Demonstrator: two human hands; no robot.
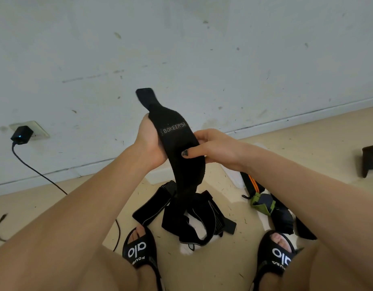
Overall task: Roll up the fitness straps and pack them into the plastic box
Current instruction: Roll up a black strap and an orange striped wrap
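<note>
Black strap (177, 141) is held upright above the floor (234, 269): left hand (150, 141) cups its side, right hand (210, 147) pinches it, thumb in front. Its tail hangs onto the heaped straps (189, 215) below.

Wall (202, 49): pale grey-white, scuffed and flecked with dark marks, filling the view from 9 through 12 to 3 o'clock. Skirting (297, 120): white, slanting along the wall's foot. Floor (223, 267): beige, smooth, strewn with small dark specks. Socket plate (37, 129): at 9 o'clock, low on the wall, carrying a black charger (21, 133); its cable (40, 175) trailed down onto the floor. Light: soft, even.
</note>
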